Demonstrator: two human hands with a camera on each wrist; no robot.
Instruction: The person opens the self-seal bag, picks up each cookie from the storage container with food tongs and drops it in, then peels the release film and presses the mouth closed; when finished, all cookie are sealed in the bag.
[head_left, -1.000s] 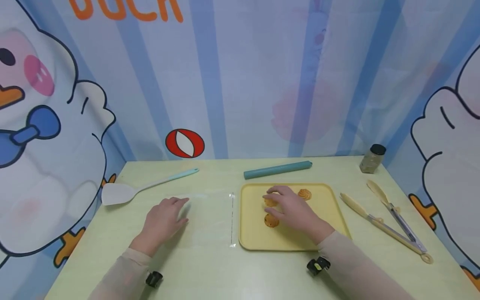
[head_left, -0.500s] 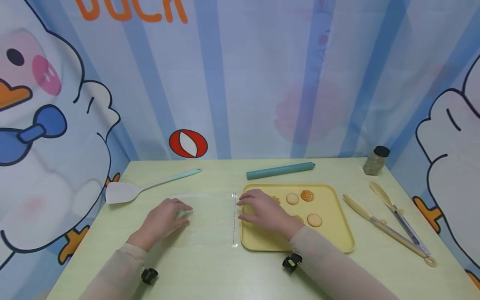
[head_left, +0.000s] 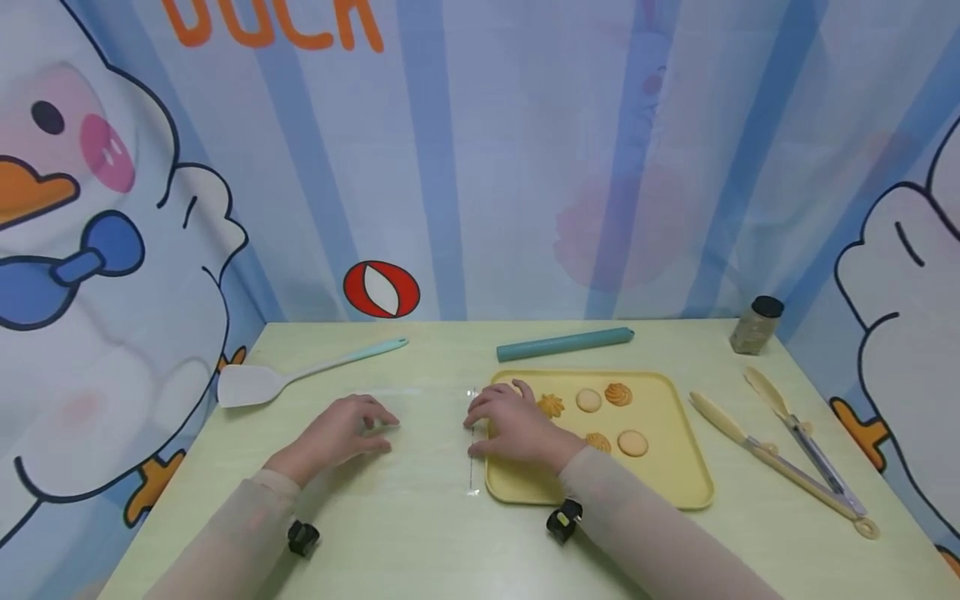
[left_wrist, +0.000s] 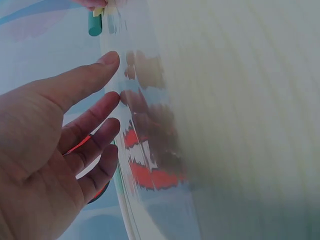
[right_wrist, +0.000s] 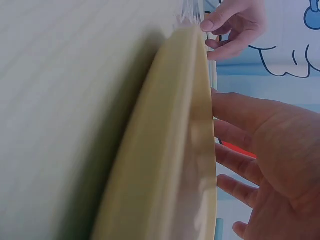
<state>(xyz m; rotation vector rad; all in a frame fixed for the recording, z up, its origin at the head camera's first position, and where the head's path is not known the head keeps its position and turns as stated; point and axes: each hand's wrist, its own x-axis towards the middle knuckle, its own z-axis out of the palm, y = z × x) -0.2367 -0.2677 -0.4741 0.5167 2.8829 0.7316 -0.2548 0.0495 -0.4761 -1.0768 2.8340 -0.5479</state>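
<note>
On the table lies a clear plastic sheet or bag [head_left: 431, 458], its right edge showing a thin dashed line. My left hand [head_left: 337, 435] hovers over or just touches its left part, fingers loosely bent and holding nothing. In the left wrist view, the fingertips [left_wrist: 111, 102] stand near the shiny film [left_wrist: 150, 115]. My right hand [head_left: 517, 427] is above the left rim of a yellow tray [head_left: 675, 475], relaxed, nothing between its fingers. Several cookies lie on the tray, among them a star-shaped cookie [head_left: 551, 406], a round pale cookie [head_left: 633, 443] and a swirled cookie [head_left: 618, 394]; the hand hides part of the tray.
A white spatula [head_left: 251, 385] lies at the left. Behind the tray is a teal cylindrical roll [head_left: 565, 343]. Tongs [head_left: 795, 475] with beige tips lie right of it, and a jar [head_left: 756, 325] with a black lid stands at the back right corner.
The right hand has moved left from over the cookies to the tray's left rim, uncovering several of them. My left hand has shifted slightly right.
</note>
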